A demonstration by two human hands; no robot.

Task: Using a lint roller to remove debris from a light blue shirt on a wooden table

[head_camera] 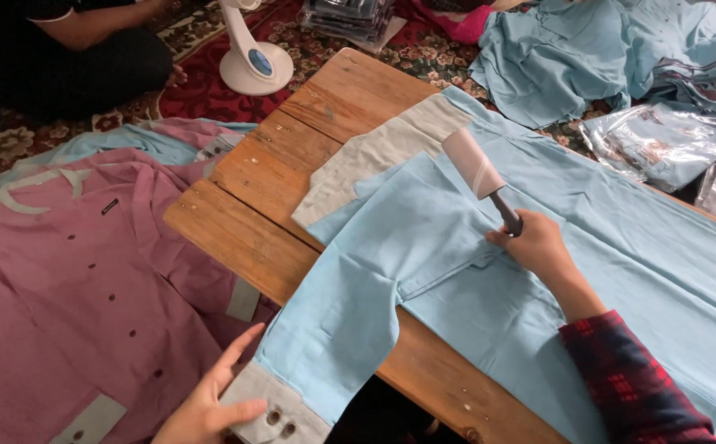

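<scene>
Head view: right hand [543,247] grips the lint roller [477,168], fingers wrapped around its handle, on the blue shirt [424,247] across the desk [267,177]; left hand [214,403], fingers spread, pins the cuff [280,411]; best rolled in straight strokes, fabric taut

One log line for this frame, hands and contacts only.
right hand: grips lint roller, roller on blue shirt | left hand: open, fingertips at grey cuff | shirt flat on wooden table
</scene>
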